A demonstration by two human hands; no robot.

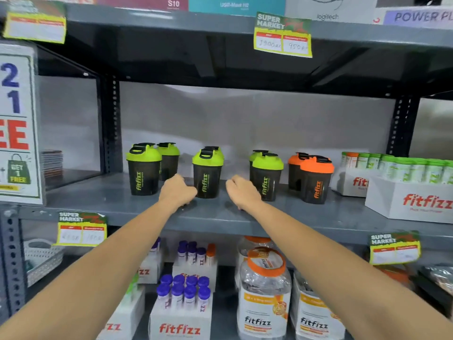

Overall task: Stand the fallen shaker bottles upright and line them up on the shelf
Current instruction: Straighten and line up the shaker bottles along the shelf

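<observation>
Along the shelf (117, 204), the shaker bottles (207, 176) stand upright in front-and-back pairs, seemingly already tidied, while the left hand (178, 190) and right hand (241, 192), both loosely curled and empty, flank the middle green-lidded pair near the front edge.

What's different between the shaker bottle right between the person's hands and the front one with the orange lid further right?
The bottle between the hands has a lime-green lid and green lettering; the orange-lidded bottle has orange lettering to match. The green one stands mid-shelf flanked by the left hand and right hand; the orange one stands further right, away from both hands. Both stand upright, share the same dark body and shape, and each has a same-coloured bottle behind it.
</observation>
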